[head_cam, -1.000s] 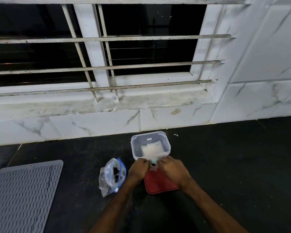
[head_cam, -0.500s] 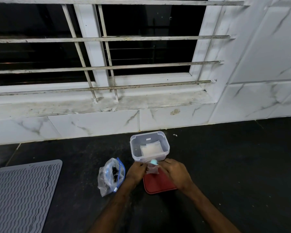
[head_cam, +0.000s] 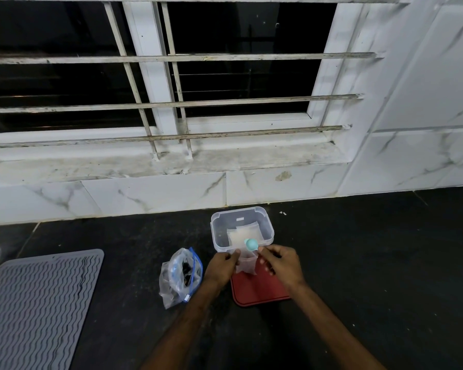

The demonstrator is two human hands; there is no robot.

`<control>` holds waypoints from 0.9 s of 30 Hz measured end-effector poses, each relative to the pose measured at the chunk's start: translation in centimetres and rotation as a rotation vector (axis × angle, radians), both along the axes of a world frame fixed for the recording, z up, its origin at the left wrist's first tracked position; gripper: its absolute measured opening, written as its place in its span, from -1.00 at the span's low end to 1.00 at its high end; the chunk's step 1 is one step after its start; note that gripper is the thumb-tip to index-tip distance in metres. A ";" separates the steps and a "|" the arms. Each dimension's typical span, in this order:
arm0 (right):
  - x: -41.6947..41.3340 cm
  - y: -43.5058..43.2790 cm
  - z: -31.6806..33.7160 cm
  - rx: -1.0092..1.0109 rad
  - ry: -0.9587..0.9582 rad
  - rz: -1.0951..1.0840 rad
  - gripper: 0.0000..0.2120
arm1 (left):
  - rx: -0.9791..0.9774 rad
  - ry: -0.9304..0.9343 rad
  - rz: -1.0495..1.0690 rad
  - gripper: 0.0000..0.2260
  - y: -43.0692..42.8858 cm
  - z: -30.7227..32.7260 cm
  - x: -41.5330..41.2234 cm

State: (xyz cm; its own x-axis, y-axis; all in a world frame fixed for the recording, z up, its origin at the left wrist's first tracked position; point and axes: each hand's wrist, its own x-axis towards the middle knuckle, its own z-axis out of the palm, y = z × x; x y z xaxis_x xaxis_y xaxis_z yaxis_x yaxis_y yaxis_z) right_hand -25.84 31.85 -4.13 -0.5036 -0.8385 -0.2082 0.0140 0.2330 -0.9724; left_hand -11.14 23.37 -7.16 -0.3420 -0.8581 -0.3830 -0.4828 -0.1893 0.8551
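**Q:** Black surface across the lower half: what is it?
**A:** The desk (head_cam: 372,263), dark and speckled. It meets a white marble-tiled wall (head_cam: 155,193) below a barred window (head_cam: 225,102).

**Q:** Largest item on it?
**A:** A grey ribbed mat (head_cam: 38,303) at far left, well apart from everything else.

**Q:** And at centre?
**A:** A clear plastic container (head_cam: 215,237), open-topped, stands near the wall with a white packet (head_cam: 238,233) lying inside. A red lid (head_cam: 259,293) lies flat on the desk just in front of it. A zip bag (head_cam: 179,276) with dark contents and a blue seal sits slumped to the left of the lid.

**Q:** Where are the hands?
**A:** Both are above the far end of the lid, at the container's near wall. The left hand (head_cam: 222,267) pinches the left edge of a small clear pouch (head_cam: 246,265) with its fingers curled. The pouch hangs upright between the two hands, clear of the desk.

**Q:** And the right hand?
**A:** The right hand (head_cam: 281,265) pinches a teal scoop (head_cam: 251,244) between thumb and forefinger, with the other fingers curled. The scoop's round bowl sits at the pouch's top edge, against the container's near rim.
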 end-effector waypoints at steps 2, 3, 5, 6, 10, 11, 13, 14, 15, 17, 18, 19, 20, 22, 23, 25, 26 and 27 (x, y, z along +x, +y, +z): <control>-0.1 0.0 0.4 -0.030 0.026 -0.018 -0.82 | -0.069 -0.088 -0.004 -0.56 0.4 1.2 0.1; -0.1 0.0 0.7 -0.046 0.038 -0.026 -0.83 | -0.128 -0.166 0.004 -0.56 0.6 1.9 0.3; 0.1 0.1 1.3 -0.083 0.046 -0.015 -0.84 | -0.331 -0.336 0.086 -0.61 0.9 2.6 1.2; 0.4 0.1 1.5 -0.095 0.053 0.000 -0.84 | -0.454 -0.404 0.141 -0.62 1.0 2.8 1.9; 2.8 -0.1 1.7 -0.065 0.111 0.125 -0.81 | -0.632 -0.759 0.178 -0.33 0.4 1.7 5.7; 3.5 -0.3 1.5 -0.050 0.110 0.156 -0.82 | -0.576 -0.829 0.165 -0.24 0.1 1.2 6.6; 5.1 -1.0 0.8 -0.012 0.129 0.218 -0.85 | -0.413 -0.840 0.195 -0.15 -0.6 0.5 8.5; 5.8 -1.4 0.5 0.008 0.160 0.254 -0.87 | -0.339 -0.787 0.229 -0.15 -0.8 0.0 9.3; 6.7 -2.0 0.2 0.029 0.209 0.299 -0.88 | -0.267 -0.713 0.272 -0.19 -1.0 -0.5 10.2; 8.6 -3.3 -0.3 0.061 0.347 0.388 -0.88 | -0.134 -0.564 0.327 -0.38 -1.5 -1.3 11.6; 9.5 -4.0 -0.5 0.069 0.423 0.430 -0.87 | -0.093 -0.530 0.329 -0.48 -1.7 -1.3 12.1; 10.4 -4.6 -0.6 0.068 0.503 0.472 -0.86 | -0.073 -0.519 0.319 -0.57 -1.8 -1.5 12.7; 11.3 -5.3 -0.6 0.058 0.587 0.515 -0.85 | -0.067 -0.516 0.312 -0.64 -1.9 -1.4 13.2; 13.1 -6.8 -0.9 0.072 0.741 0.606 -0.83 | -0.051 -0.489 0.318 -0.72 -2.1 -1.6 13.9; 13.9 -7.6 -1.2 0.117 0.826 0.659 -0.81 | -0.046 -0.473 0.313 -0.74 -2.1 -1.7 14.0; 15.4 -9.0 -1.3 0.285 1.030 0.796 -0.79 | -0.045 -0.457 0.318 -0.75 -2.0 -1.7 14.3; 15.9 -9.4 -1.3 0.370 1.111 0.850 -0.79 | -0.029 -0.441 0.331 -0.75 -1.9 -1.5 14.2; 16.3 -9.8 -1.4 0.425 1.168 0.882 -0.78 | -0.003 -0.431 0.347 -0.75 -1.9 -1.2 14.1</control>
